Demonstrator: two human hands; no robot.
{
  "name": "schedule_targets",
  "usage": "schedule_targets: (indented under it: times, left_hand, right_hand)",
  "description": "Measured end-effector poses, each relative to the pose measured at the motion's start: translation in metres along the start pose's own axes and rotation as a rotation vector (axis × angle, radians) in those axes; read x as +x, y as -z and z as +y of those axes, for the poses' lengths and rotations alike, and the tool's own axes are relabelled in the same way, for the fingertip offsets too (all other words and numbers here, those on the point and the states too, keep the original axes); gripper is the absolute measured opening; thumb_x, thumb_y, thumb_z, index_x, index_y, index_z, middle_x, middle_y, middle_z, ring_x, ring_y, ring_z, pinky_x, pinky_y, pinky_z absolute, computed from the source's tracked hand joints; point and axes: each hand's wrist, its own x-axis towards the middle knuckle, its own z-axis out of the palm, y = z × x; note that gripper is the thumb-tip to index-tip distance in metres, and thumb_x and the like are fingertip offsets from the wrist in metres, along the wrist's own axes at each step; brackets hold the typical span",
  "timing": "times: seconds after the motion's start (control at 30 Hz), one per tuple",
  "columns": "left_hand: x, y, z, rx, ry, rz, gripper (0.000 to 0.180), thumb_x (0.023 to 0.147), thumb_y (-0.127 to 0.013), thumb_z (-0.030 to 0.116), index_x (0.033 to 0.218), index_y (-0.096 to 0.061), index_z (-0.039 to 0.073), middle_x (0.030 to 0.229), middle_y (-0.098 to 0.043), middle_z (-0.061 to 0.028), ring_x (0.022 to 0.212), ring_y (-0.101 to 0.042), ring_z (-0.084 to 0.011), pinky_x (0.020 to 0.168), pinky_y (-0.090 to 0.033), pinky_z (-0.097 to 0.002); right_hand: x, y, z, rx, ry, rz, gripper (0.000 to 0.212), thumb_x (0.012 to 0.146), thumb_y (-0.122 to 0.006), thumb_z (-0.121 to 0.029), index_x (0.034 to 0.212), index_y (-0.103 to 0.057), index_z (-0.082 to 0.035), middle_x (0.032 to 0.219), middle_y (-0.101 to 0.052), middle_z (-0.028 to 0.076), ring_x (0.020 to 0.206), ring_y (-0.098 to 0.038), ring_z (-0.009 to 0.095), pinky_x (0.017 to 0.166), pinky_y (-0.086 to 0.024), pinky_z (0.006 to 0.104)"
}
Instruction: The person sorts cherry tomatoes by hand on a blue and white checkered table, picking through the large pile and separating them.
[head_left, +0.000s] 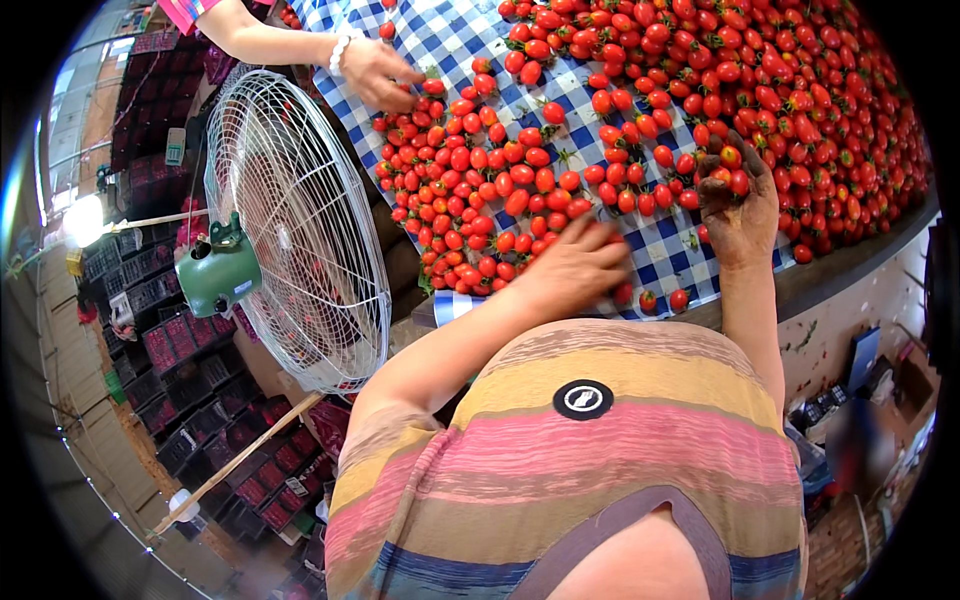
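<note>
Red cherry tomatoes, some with green stems on, are spread over a blue-and-white checked cloth. My right hand, dark-stained and turned palm up, curls its fingers around a few cherry tomatoes at the edge of the big pile. Low over the near edge of the left group, my left hand is blurred by motion; whether it grips a tomato does not show. Two loose tomatoes lie by the cloth's front edge, to the right of that hand.
Across the cloth, another person's hand with a white bead bracelet touches the left group. A large caged fan with a green motor stands close at left. Beyond it are stacked dark crates. The table's edge curves along the right.
</note>
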Motion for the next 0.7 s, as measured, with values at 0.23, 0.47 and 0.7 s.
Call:
schedule_targets:
  times: [0.23, 0.47, 0.7]
  left_hand:
    - [-0.125, 0.037, -0.049, 0.415, 0.790, 0.057, 0.041, 0.075, -0.080, 0.018, 0.114, -0.067, 0.016, 0.142, -0.049, -0.0107, 0.138, -0.039, -0.0385, 0.105, -0.034, -0.0646]
    - [0.064, 0.046, -0.042, 0.104, 0.354, 0.562, 0.033, 0.079, -0.076, 0.011, 0.110, -0.067, 0.007, 0.111, -0.066, -0.0139, 0.102, -0.064, -0.0320, 0.086, -0.054, -0.0419]
    - [0.082, 0.034, -0.078, -0.026, 0.418, 0.429, 0.030, 0.086, -0.065, 0.004, 0.115, -0.062, 0.008, 0.105, -0.061, -0.0172, 0.095, -0.064, -0.0365, 0.081, -0.055, -0.0433]
  right_hand:
    - [-0.003, -0.011, 0.004, 0.019, -0.012, -0.037, 0.030, 0.104, -0.051, -0.020, 0.124, -0.060, 0.001, 0.114, -0.066, 0.018, 0.089, -0.065, 0.025, 0.064, -0.058, 0.0288]
    - [-0.003, -0.012, 0.008, 0.021, -0.094, 0.076, 0.029, 0.103, -0.055, -0.022, 0.124, -0.061, -0.002, 0.107, -0.065, 0.014, 0.090, -0.065, 0.026, 0.066, -0.058, 0.0301]
    - [-0.033, 0.004, 0.007, -0.101, -0.100, 0.168, 0.032, 0.104, -0.051, -0.026, 0.127, -0.061, -0.005, 0.122, -0.066, 0.014, 0.103, -0.068, 0.027, 0.087, -0.060, 0.0409]
